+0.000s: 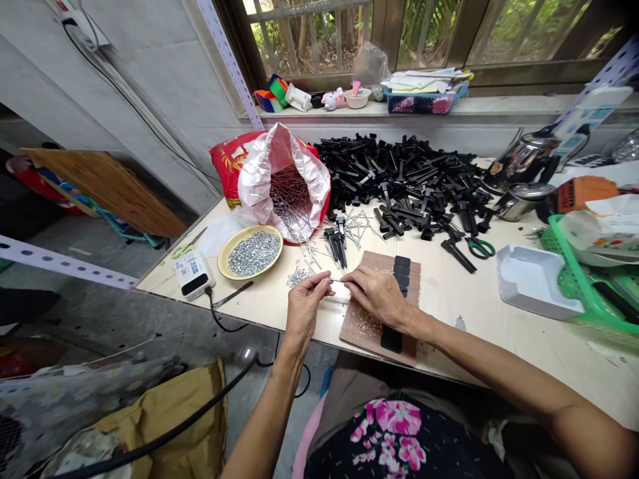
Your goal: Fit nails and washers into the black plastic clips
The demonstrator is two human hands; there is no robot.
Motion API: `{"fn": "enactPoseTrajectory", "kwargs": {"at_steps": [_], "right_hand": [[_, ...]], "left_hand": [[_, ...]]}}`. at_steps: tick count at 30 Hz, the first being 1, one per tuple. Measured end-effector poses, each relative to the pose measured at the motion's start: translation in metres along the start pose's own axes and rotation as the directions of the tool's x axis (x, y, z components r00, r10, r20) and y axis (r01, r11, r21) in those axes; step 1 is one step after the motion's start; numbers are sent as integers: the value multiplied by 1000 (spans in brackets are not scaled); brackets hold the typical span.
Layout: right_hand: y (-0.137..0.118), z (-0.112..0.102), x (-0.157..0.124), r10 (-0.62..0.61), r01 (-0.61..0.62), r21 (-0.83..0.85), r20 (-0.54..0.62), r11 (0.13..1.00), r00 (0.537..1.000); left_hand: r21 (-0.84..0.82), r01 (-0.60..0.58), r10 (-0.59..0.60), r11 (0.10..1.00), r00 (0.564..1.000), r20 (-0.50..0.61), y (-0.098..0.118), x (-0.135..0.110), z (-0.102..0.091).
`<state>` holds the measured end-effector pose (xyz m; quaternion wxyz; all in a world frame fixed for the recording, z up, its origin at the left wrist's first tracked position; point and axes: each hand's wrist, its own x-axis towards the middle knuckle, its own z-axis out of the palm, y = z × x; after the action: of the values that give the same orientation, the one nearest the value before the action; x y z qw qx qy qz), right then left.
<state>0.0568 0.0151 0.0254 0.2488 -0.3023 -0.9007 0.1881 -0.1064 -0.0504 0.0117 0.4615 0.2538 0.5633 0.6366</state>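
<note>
My left hand [305, 305] and my right hand [377, 293] meet at the table's near edge, fingertips pinched on the two ends of a thin metal pin [338, 281]. The right hand rests over a brown board [372, 318] that carries a black strip [399, 269]. Just beyond lie loose pins [304, 256], a small cluster of little silver parts [298, 275] and a few black plastic pieces [335, 241]. A yellow dish [230, 247] of small silver parts stands to the left. An open pink-and-red bag [259, 176] holds many pins.
A large heap of black plastic pieces [409, 176] fills the table's back. Scissors [480, 247], a white tray [536, 283], a green basket [589, 293] and a metal kettle [524, 159] stand on the right. A white charger [192, 273] and cable lie left.
</note>
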Motion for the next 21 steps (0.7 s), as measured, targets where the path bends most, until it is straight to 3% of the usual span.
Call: {"fn": "enactPoseTrajectory", "kwargs": {"at_steps": [11, 17, 21], "right_hand": [[0, 2, -10, 29, -40, -152, -76, 988, 997], [1, 5, -16, 79, -83, -54, -73, 995, 994], [0, 4, -16, 91, -98, -91, -74, 991, 993]], "left_hand": [[-29, 1, -1, 1000, 1000, 4, -7, -4, 13], [13, -79, 79, 997, 997, -17, -15, -5, 17], [25, -82, 82, 996, 997, 1, -18, -4, 17]]}}
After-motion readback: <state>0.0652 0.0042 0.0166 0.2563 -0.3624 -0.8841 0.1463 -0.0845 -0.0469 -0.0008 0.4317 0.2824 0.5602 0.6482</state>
